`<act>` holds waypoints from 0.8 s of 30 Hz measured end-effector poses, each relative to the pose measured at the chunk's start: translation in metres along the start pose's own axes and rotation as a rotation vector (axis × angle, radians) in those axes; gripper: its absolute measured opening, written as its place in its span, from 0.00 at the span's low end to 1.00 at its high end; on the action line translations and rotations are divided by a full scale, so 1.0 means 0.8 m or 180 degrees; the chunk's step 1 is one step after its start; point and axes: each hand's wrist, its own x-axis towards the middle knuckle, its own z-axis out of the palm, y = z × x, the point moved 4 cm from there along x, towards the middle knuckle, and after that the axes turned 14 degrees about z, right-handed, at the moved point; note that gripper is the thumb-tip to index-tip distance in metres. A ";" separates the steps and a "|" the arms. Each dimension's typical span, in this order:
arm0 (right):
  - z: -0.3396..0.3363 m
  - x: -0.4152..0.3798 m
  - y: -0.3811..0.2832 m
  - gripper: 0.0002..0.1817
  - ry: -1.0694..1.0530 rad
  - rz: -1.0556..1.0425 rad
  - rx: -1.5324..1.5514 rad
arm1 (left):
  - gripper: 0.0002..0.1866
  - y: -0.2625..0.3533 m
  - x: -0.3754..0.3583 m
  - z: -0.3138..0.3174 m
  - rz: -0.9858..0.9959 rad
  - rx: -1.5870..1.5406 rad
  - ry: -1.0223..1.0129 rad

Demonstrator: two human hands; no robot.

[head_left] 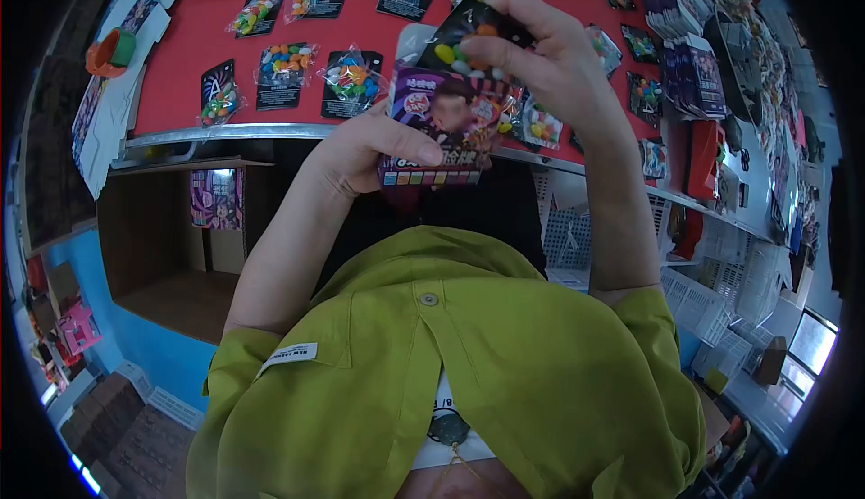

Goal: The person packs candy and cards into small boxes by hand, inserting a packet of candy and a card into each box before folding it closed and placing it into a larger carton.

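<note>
My left hand [378, 143] grips a purple printed candy box [432, 119], its thumb across the lower front and its fingers hidden behind. At the top of the box a pale flap [414, 41] stands up. My right hand [563, 58] pinches a black card with a clear bag of colourful candies [449, 29], thumb in front. The bag's lower end meets the top of the box and appears to be partly inside; how deep it sits is hidden. Near my hands, more candy bags on black cards [351, 80] lie on the red tabletop [185, 26].
An open cardboard box [153, 269] with one purple box [216, 197] inside stands below the table at left. A roll of tape [113, 51] sits at the left edge. Stacks of folded purple boxes [694, 76] stand at right, with white plastic baskets [698, 301] below.
</note>
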 end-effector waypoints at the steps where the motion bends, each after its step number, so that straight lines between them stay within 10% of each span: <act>1: 0.003 -0.001 -0.007 0.11 0.0201 -0.0988 -0.0404 | 0.35 0.011 -0.001 -0.002 -0.0101 -0.0074 0.0196; 11: 0.039 -0.016 0.007 0.10 0.0940 -0.1382 -0.1068 | 0.29 0.028 0.042 -0.017 0.0647 0.2133 -0.0422; 14: 0.058 -0.017 0.025 0.09 0.1307 -0.1274 -0.1076 | 0.23 0.025 0.036 -0.009 0.0696 0.3036 0.0289; 20: 0.068 -0.024 0.028 0.06 0.1291 -0.1051 -0.0788 | 0.18 0.014 0.010 -0.004 0.2062 0.1545 0.0788; 24: 0.072 -0.024 0.044 0.10 0.1097 -0.1157 0.0632 | 0.19 0.008 0.009 -0.015 0.1903 0.0823 0.0930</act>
